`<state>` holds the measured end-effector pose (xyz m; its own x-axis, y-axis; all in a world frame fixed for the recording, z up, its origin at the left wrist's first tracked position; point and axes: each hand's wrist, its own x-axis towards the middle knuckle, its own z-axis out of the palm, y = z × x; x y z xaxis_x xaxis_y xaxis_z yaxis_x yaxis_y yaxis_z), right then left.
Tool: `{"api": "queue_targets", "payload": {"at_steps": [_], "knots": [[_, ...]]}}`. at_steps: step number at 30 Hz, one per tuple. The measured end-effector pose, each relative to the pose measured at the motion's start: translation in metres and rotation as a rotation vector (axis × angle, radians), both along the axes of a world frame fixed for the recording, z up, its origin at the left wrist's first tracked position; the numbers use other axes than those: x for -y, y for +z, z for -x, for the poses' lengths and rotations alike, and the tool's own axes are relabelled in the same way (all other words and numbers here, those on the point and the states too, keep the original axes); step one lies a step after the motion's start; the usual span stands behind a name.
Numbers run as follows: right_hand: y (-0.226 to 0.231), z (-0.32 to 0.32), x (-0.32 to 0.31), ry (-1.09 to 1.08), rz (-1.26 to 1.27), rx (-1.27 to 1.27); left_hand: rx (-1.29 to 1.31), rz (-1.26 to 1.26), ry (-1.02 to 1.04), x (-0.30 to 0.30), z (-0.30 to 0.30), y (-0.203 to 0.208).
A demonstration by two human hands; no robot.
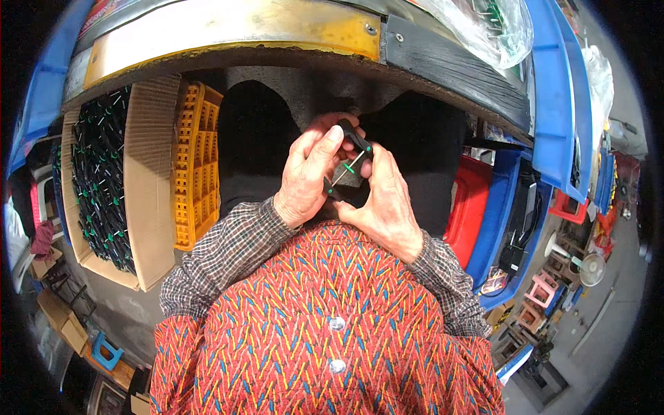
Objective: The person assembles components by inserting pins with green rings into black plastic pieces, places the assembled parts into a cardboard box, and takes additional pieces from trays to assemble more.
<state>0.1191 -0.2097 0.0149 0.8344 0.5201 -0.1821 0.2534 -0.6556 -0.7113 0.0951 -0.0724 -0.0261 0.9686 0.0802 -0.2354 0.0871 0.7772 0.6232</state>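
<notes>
Above my lap, my left hand [308,166] is closed round a small black handle-like part [355,136] with a green tip, its thumb on top. A thin metal rod with a green collar [350,168] slants between this part and another black, green-tipped end [328,187] lower down by my left palm. My right hand [389,200] curls in from the other side. Its fingers meet the black part near the green tip, and its thumb reaches toward the lower end. Some of the fingers and the part's far side are hidden.
The workbench edge [228,31] crosses in front of me. At my left stand a cardboard box [155,138] of similar black-and-green pieces [104,187] and a yellow crate [197,173]. Red [470,197] and blue bins [494,214] stand at my right. A clear plastic bag [494,34] lies on the bench.
</notes>
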Motion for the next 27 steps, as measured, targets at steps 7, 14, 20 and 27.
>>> {"api": "queue_targets", "payload": {"at_steps": [7,14,20,27], "knots": [[0.0014,0.0004,0.0003,-0.001,-0.013,-0.076,-0.011,-0.022,0.037,0.0021,0.001,0.0007],[-0.0003,0.0016,-0.0012,-0.005,-0.072,-0.141,-0.01,-0.058,-0.012,-0.0022,0.0032,0.0004],[-0.0013,0.0029,-0.0012,0.01,-0.065,-0.124,-0.042,-0.065,-0.007,-0.0051,0.0016,-0.0002],[0.0012,0.0009,-0.0029,0.051,-0.035,-0.164,-0.106,-0.211,0.098,-0.0012,-0.0025,-0.0006]]}}
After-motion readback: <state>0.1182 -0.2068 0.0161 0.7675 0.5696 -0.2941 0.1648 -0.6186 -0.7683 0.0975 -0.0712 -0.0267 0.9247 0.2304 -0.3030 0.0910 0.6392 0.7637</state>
